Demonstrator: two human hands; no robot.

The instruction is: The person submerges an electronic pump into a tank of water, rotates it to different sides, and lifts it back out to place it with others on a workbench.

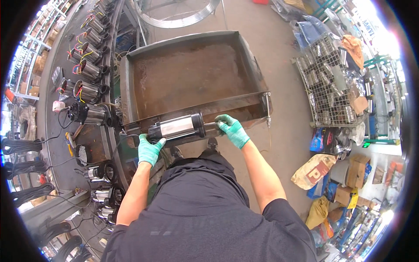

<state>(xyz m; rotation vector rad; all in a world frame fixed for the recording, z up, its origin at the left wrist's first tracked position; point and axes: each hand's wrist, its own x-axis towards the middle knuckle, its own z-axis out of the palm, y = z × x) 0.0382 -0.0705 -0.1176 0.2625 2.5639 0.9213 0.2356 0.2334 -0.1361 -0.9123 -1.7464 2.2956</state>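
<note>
A cylindrical steel motor (176, 126) with black end caps lies sideways at the near edge of a large rectangular metal tank (255, 72). My left hand (149, 149), in a green glove, is closed on the black cap at its left end, thumb on the near side. From the right end sticks out a thin metal shaft (211, 124). My gloved right hand (233, 131) has its fingers closed around the tip of that shaft. A dark cable (124, 140) runs off from the motor's left end toward the bench.
The long bench (50, 100) on the left carries a row of steel motors (90, 70) with coloured wires. Coiled black cables (28, 168) hang at lower left. A wire-mesh crate (327, 83) of metal parts stands at right, near a printed sack (313, 171) and cartons (358, 171).
</note>
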